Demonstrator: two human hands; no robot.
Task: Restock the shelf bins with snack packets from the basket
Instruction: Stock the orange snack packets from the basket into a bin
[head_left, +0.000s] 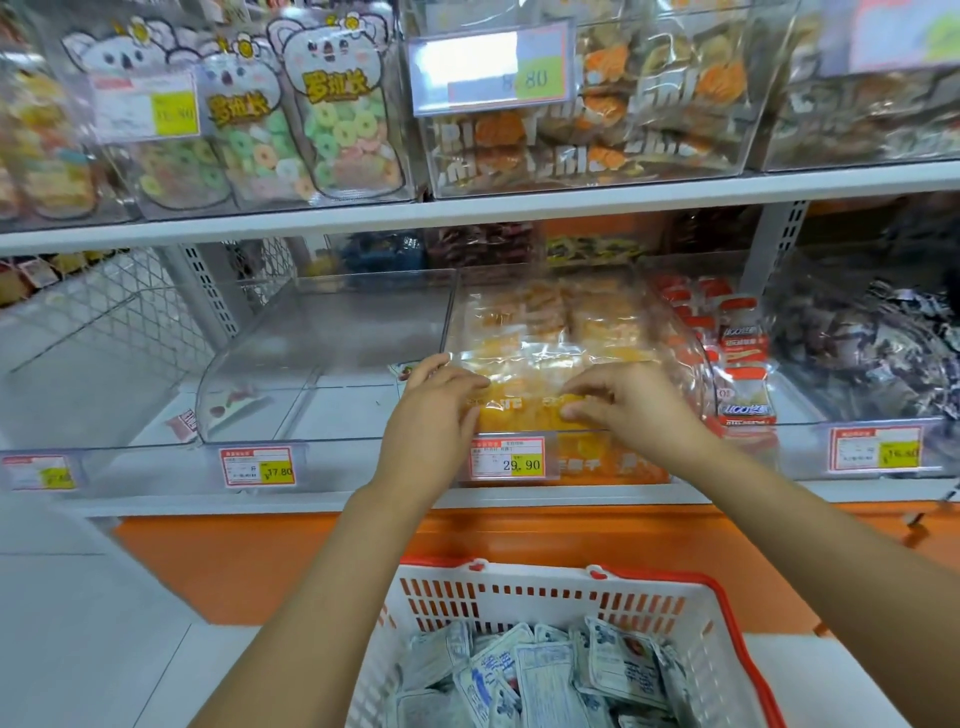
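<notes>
So the person is right up at the lower shelf with both arms stretched over the basket (545, 597), which sits low in front of them, white with a red rim. It's piled with white-and-blue snack packets (545, 675). Both hands are in the front of the middle clear bin (451, 312), the one with the 29.90 price tag (508, 457) on its face. Between them is a yellow packet (524, 410), lying flat at the bin's front edge on top of the other orange-yellow packs in there. The left hand (441, 405) has its fingers bent over the packet's left end, thumb hidden underneath, so it looks like a hold. The right hand (623, 405) is pinching the right end between thumb and fingertips, a pretty narrow grip. Next bin over on the right has red-topped packets (743, 338) standing in rows, touching the wall of the middle bin. The bin to the left (311, 338) has a red-and-white packet (234, 405) on its floor. Up on the shelf above, bear-shaped bags of ring candy (337, 130) stand in another clear box.
</notes>
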